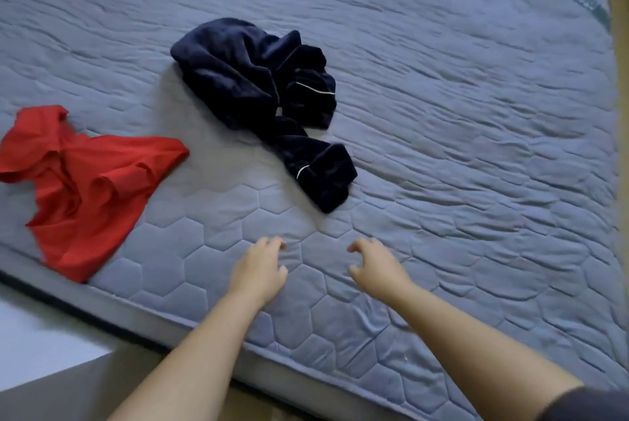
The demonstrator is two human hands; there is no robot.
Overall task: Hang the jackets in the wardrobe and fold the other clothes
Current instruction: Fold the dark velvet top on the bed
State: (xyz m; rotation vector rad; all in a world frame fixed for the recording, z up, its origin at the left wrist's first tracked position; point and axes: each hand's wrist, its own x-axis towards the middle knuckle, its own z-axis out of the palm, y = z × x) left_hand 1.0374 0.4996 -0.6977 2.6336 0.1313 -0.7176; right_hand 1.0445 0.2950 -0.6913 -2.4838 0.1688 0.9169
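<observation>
Both empty, loosely curled, left hand (260, 267) and right hand (374, 264) hover over hexagon-quilted mattress (476, 148) near crumpled plush navy garment (245, 80).

no legible text, mattress corner label (578, 0) (greenish) seemingly blurred

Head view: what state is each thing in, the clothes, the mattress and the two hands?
Navy fleece garment: crumpled heap, unfolded.
Red garment: rumpled, unfolded.
Mattress: quilted cover wrinkled, bears both garments.
Left hand: fingers loosely curled, holding nothing.
Right hand: fingers loosely curled, holding nothing.
</observation>
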